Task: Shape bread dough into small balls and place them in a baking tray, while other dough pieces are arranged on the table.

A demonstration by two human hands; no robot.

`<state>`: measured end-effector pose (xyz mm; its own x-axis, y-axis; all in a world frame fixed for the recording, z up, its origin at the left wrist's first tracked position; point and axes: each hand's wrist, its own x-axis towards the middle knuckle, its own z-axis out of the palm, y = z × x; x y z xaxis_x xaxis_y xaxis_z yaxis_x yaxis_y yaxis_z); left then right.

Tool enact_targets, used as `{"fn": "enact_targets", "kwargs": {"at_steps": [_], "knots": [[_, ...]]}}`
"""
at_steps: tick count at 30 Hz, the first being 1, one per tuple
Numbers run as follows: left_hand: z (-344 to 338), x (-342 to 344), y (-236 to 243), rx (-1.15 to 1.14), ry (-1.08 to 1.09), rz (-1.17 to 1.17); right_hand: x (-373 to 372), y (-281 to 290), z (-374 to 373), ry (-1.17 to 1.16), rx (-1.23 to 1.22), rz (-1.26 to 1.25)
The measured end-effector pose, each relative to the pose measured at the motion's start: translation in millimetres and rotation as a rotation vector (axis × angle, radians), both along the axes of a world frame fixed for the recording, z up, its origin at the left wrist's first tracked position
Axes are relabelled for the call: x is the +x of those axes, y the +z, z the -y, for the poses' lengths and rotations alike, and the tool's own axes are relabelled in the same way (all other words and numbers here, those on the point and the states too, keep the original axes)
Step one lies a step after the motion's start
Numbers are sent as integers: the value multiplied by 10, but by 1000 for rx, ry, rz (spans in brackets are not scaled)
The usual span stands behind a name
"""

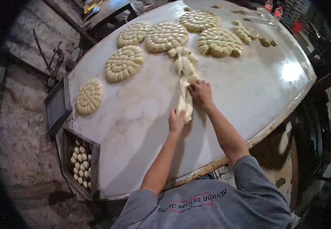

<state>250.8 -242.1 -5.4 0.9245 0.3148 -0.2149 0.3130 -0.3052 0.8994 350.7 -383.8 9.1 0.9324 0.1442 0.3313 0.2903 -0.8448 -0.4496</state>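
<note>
A long, pale strip of dough (pixel 185 68) runs toward me down the middle of the light tabletop. My left hand (pixel 176 121) is closed on its near part, where the dough is pulled thin and a soft end hangs beside the fingers. Farther up, my right hand (pixel 201 92) has its fingers curled onto the right edge of the same strip. Between the two hands the dough looks stretched and folded. Beyond them, the far end of the strip lies close to a round coil of dough pieces (pixel 165 37) and another coil (pixel 219 42).
More coils sit to the left, one (pixel 124 63) mid-table and one (pixel 89 97) by the edge. Small dough pieces (pixel 245 34) lie at the far right. A wooden box (pixel 95 168) with several dough balls (pixel 82 164) and a dark tray (pixel 57 106) adjoin the table's left side.
</note>
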Motion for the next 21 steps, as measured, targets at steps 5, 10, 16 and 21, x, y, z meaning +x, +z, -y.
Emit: {"fn": "enact_targets", "kwargs": {"at_steps": [5, 10, 16, 21], "knots": [[-290, -931, 40, -143, -1, 13, -109, -41, -90, -26, -41, -23], [-810, -1469, -63, -183, -20, 59, -506, -58, -503, -274, -67, -38], [-1338, -2038, 166, -168, -29, 85, -1039, -41, -765, -422, 42, -31], [-1689, -2506, 97, -239, 159, 133, -1714, -155, -1278, -528, -149, 73]]}}
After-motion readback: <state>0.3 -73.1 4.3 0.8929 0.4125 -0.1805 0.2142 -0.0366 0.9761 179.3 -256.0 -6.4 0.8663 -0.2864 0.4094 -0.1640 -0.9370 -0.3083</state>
